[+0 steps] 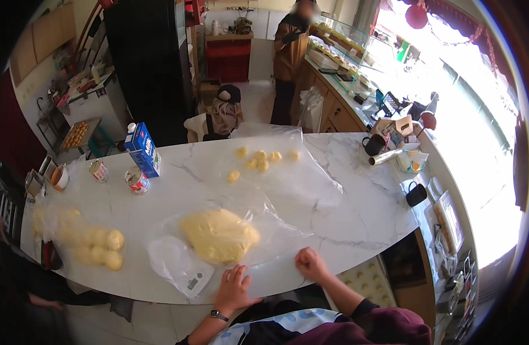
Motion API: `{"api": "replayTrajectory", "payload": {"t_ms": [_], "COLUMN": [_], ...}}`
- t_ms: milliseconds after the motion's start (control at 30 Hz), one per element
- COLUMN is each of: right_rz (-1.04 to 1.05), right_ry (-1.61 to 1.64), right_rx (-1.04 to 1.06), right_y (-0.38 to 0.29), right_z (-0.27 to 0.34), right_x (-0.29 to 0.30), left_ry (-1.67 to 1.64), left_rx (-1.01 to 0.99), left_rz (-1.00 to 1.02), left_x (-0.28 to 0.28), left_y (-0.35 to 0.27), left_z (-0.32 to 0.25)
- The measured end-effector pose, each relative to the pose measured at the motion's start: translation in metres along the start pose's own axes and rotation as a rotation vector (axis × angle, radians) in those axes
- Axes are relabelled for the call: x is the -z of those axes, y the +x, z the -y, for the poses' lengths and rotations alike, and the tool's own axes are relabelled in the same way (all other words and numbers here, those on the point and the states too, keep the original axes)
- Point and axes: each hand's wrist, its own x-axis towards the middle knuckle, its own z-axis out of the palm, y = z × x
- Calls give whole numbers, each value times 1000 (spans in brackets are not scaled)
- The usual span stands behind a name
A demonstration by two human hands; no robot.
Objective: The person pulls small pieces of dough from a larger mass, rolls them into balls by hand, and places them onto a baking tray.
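Note:
My left hand, with a watch at the wrist, rests spread at the near edge of the marble table, beside a large mass of yellow dough under clear plastic. Right of it my right hand is curled over the tabletop; whether something small is inside cannot be told. A digital kitchen scale, wrapped in plastic, lies left of my left hand. Round dough balls sit at the left, partly under plastic. Smaller dough pieces lie on a plastic sheet farther back.
A milk carton and two cans stand back left. Black mugs and a plastic-film roll are at the right. A tray of dough pieces sits below the table's right edge. One person stands by the display case; others are nearby.

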Motion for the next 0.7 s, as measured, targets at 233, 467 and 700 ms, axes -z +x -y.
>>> {"api": "replayTrajectory", "payload": {"t_ms": [233, 467, 700], "right_rz": [-108, -69, 19], "right_ry": [-365, -372, -204], "right_rx": [-59, -69, -115], "right_y": [56, 21, 26], "right_z": [-4, -9, 15], "right_x": [-29, 27, -29], "left_ry": [19, 39, 5], "left_rx": [-16, -12, -6], "left_rz": [-8, 29, 13], "left_x": [-16, -1, -7], "left_y": [-6, -4, -3], "left_z": [4, 0, 2]}}
